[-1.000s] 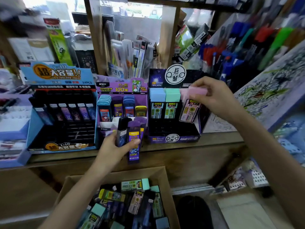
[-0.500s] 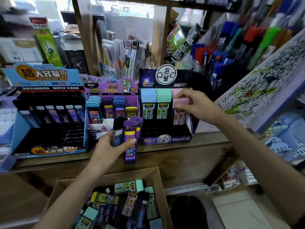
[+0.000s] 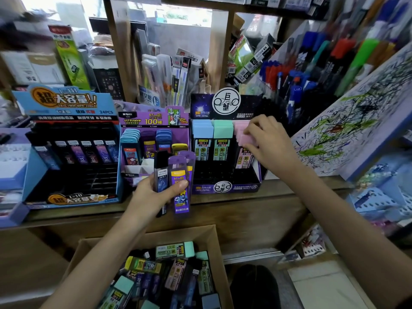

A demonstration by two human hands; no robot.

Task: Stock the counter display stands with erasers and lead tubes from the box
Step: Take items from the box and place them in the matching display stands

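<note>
My left hand (image 3: 153, 192) grips a fan of lead tubes (image 3: 176, 175), one black and two purple, in front of the purple middle stand (image 3: 153, 121). My right hand (image 3: 267, 141) holds a pink-capped lead tube (image 3: 245, 152) by its cap in the right column of the dark purple stand (image 3: 225, 188), beside blue-capped (image 3: 201, 139) and green-capped (image 3: 223, 139) rows. The cardboard box (image 3: 214, 237) below the counter holds several mixed tubes and erasers.
A blue stand (image 3: 66, 101) with dark tubes sits at the left on the wooden counter (image 3: 245, 201). Pen racks (image 3: 312, 63) and a scribbled test pad (image 3: 356, 121) rise at the right. Packaged stationery stands behind the displays.
My right hand has lowered the pink-capped tube down into the right column of the dark purple stand. My left hand keeps the same tubes, nearly still.
</note>
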